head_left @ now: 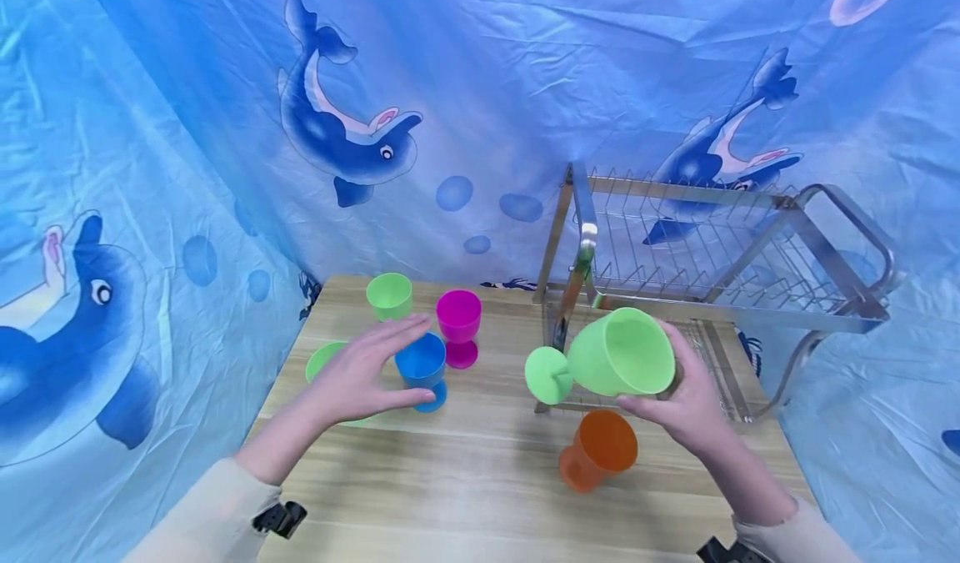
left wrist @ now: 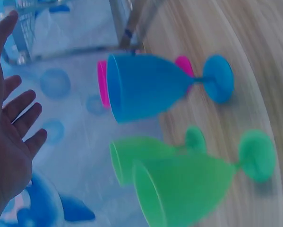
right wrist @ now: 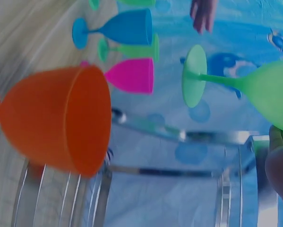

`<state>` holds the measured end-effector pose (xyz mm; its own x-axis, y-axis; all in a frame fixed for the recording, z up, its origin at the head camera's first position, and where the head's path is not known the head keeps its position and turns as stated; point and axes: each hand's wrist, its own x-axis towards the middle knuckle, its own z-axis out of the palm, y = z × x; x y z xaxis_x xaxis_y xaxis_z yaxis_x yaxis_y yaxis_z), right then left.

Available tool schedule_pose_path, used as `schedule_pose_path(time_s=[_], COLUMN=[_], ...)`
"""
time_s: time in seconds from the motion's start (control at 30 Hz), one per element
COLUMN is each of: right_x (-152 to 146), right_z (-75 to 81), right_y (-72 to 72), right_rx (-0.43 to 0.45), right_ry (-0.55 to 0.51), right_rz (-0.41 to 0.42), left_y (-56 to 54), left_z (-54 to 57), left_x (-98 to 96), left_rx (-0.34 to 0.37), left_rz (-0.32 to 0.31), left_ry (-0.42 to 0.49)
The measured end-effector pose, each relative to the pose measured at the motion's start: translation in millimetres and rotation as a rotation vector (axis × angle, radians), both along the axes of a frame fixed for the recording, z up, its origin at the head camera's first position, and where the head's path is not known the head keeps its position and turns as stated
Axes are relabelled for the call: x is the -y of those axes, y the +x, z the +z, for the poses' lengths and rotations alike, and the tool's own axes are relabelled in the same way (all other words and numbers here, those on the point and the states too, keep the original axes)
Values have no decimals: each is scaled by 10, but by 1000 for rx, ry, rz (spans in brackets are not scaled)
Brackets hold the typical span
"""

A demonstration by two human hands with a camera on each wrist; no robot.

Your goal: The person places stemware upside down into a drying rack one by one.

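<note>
My right hand (head_left: 688, 403) grips a light green plastic goblet (head_left: 588, 356) by its bowl, tilted with the mouth toward me and the foot pointing left. An orange goblet (head_left: 604, 443) stands on the table just below it. My left hand (head_left: 366, 379) is spread with fingers and thumb apart, overlapping the goblets on the left in the head view. In the left wrist view its palm is bare, and a blue goblet (left wrist: 148, 87) stands apart from the fingers. Behind the blue one stands a magenta goblet (head_left: 459, 319). Two green goblets stand farther left, the nearer (left wrist: 186, 189) partly hidden by my left hand in the head view.
A two-tier metal dish rack (head_left: 750, 315) stands at the back right, with its upper wire shelf raised above the table. Blue sheeting (head_left: 510, 113) printed with dolphins encloses the wooden table (head_left: 465, 480) at the back and sides.
</note>
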<state>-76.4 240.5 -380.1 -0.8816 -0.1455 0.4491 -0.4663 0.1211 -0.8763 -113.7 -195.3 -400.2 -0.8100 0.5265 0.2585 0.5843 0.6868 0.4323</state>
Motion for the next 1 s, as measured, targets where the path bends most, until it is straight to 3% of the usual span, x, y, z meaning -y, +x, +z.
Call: schedule_pose_path(time_s=[0.2, 0.4, 0.67, 1.0], right_x=[211, 351, 516, 715], right_z=[-35, -62, -64, -98], right_y=[-98, -157, -146, -156], right_rx=[38, 10, -29, -18], right_ry=[-18, 24, 90, 35], right_rz=[61, 36, -46, -81], left_y=[-67, -132, -142, -118], left_z=[36, -18, -108, -227], left_x=[-456, -831, -1092, -1159], left_rx=[-44, -105, -14, -38], left_rz=[-82, -135, -53, 24], left_ry=[124, 288, 390, 464])
